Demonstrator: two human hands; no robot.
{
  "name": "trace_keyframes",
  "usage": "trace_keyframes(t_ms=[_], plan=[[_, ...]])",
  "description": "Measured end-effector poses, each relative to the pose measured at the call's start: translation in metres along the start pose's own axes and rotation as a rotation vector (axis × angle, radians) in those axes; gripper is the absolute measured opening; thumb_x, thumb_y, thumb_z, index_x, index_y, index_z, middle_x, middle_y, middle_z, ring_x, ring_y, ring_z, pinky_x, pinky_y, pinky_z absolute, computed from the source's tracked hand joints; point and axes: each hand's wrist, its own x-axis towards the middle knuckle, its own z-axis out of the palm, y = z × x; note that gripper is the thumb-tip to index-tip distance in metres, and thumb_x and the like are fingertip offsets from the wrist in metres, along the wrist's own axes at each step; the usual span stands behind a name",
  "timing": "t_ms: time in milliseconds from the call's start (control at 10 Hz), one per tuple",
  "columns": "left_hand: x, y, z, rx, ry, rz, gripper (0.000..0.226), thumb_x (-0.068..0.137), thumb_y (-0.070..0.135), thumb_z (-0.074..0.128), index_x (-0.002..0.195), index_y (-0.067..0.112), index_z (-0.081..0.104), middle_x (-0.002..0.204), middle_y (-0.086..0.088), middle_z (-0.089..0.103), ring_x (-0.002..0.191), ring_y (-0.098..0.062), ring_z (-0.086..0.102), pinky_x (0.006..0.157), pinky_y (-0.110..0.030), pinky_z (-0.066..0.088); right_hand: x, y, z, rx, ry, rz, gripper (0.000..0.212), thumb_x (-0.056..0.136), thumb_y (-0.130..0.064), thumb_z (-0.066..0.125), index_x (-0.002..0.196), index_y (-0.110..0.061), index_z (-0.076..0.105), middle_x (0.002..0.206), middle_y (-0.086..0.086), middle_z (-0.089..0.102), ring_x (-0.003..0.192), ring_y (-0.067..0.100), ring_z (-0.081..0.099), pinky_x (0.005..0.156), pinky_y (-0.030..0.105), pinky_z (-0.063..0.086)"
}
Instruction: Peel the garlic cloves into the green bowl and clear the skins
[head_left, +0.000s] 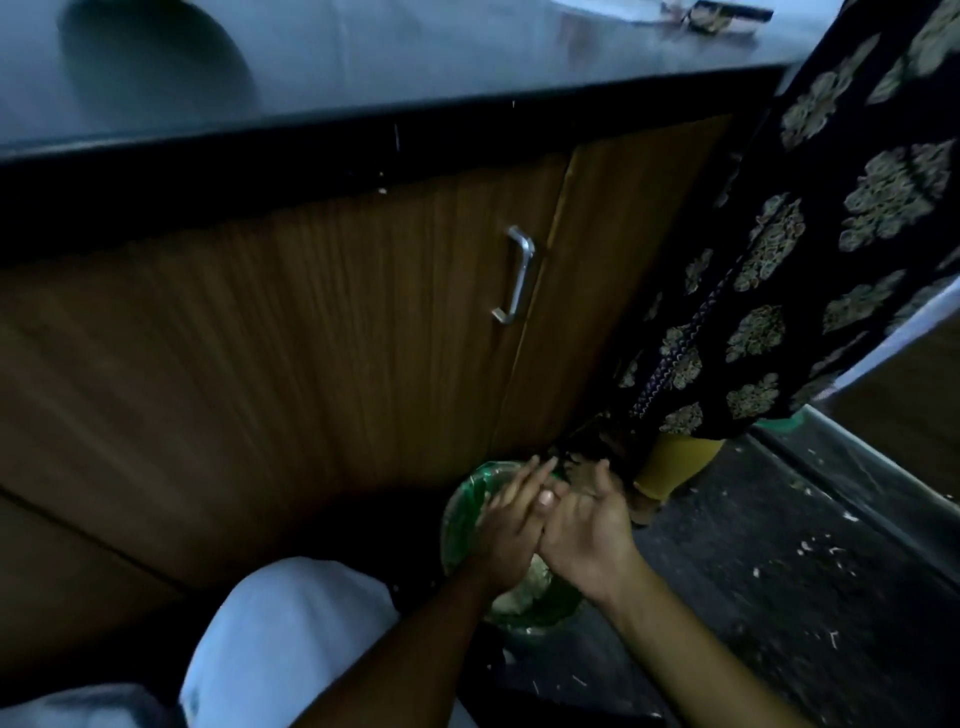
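Left hand (506, 535), right hand (592, 540) flat, fingers straight, edges touching, directly above green bowl (458, 514).

Left grip (511, 530) & right grip (587, 535), fingers straight, touch above green bowl (460, 512) w/ pale heap (519, 592) inside.

Green bowl (460, 512); seemingly pale skins (522, 587).

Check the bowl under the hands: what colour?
The bowl is green, clearest in the head view.
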Motion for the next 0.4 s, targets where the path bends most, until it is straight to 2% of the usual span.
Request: trace_keyframes(t_ms=[100, 200, 300, 400], plan=[[-0.005, 0.014, -0.006, -0.251, 0.002, -0.231, 0.048, 0.101, 0.046, 0.030, 0.142, 0.025, 0.042, 0.138, 0.008, 0.046, 0.125, -0.012, 0.046, 0.109, -0.026, 0.032, -0.022, -0.013, -0.012, 0.099, -0.076, -0.008, 0.055, 0.098, -0.046, 0.032, 0.117, -0.002, 0.058, 0.111, 0.015, 0.065, 0.101, 0.027, 0.061, 0.091, 0.038, 0.044], [0.001, 0.041, -0.019, -0.330, 0.107, -0.287, 0.037, 0.091, 0.033, 0.051, 0.108, 0.006, 0.069, 0.107, -0.017, 0.070, 0.101, -0.031, 0.065, 0.093, -0.042, 0.050, -0.021, -0.026, -0.013, -0.129, -0.016, -0.058, 0.018, 0.096, -0.010, 0.047, 0.107, -0.007, 0.061, 0.104, 0.013, 0.067, 0.093, 0.023, 0.065, 0.083, 0.033, 0.052], [0.001, 0.078, -0.053, -0.217, 0.239, -0.339, 0.013, 0.085, 0.021, 0.066, 0.088, 0.011, 0.074, 0.084, -0.005, 0.073, 0.074, -0.017, 0.070, 0.069, -0.024, 0.057, -0.015, -0.036, -0.009, -0.297, 0.124, -0.175, 0.007, 0.086, -0.002, 0.063, 0.092, -0.005, 0.065, 0.083, 0.012, 0.070, 0.059, 0.015, 0.067, 0.056, 0.024, 0.053], [-0.005, 0.097, -0.085, -0.113, 0.253, -0.275, 0.015, 0.085, 0.028, 0.069, 0.077, 0.016, 0.070, 0.067, 0.000, 0.071, 0.056, -0.010, 0.066, 0.062, -0.024, 0.056, -0.023, -0.046, -0.001, -0.472, 0.212, -0.298, 0.020, 0.079, -0.017, 0.075, 0.069, -0.005, 0.062, 0.049, 0.006, 0.058, 0.035, 0.014, 0.046, 0.045, 0.023, 0.040]])
